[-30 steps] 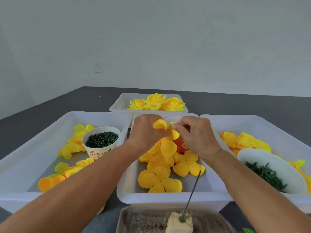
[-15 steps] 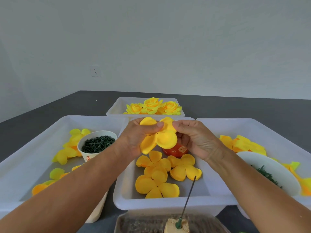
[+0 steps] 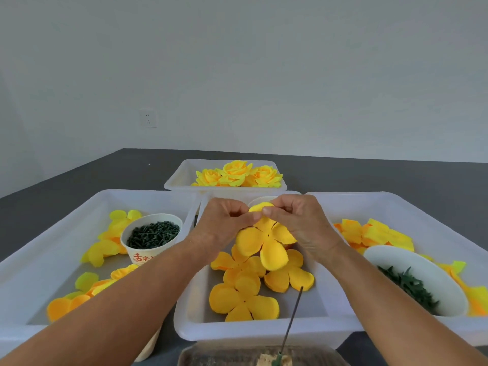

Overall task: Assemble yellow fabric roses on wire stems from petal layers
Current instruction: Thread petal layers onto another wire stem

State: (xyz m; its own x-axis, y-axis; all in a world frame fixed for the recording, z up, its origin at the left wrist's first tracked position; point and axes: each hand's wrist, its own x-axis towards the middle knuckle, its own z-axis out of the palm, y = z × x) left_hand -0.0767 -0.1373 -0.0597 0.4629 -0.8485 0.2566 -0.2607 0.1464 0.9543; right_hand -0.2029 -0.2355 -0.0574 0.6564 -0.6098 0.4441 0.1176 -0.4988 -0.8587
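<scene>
Both hands meet above the middle tray (image 3: 184, 310), pinching one yellow petal layer (image 3: 264, 240) by its top petal: the left hand (image 3: 224, 223) has its grip narrow, thumb and fingertips closed on the petal's left edge, and the right hand (image 3: 298, 223) pinches the same petal from the right. The rest of the layer hangs below the fingers, its small centre hole facing the camera. Beneath it, loose petal layers (image 3: 243, 297) lie flat on the tray floor. The wire stem (image 3: 293, 313) stands tilted in a foam block (image 3: 266, 361) at the near edge, just below the tray's front rim. Trays stand close on either side, the left with a cup of green pieces (image 3: 153, 233), the right with a white bowl (image 3: 412, 278); finished roses (image 3: 237, 174) sit in the far tray, with dark tabletop (image 3: 396, 175) beyond
</scene>
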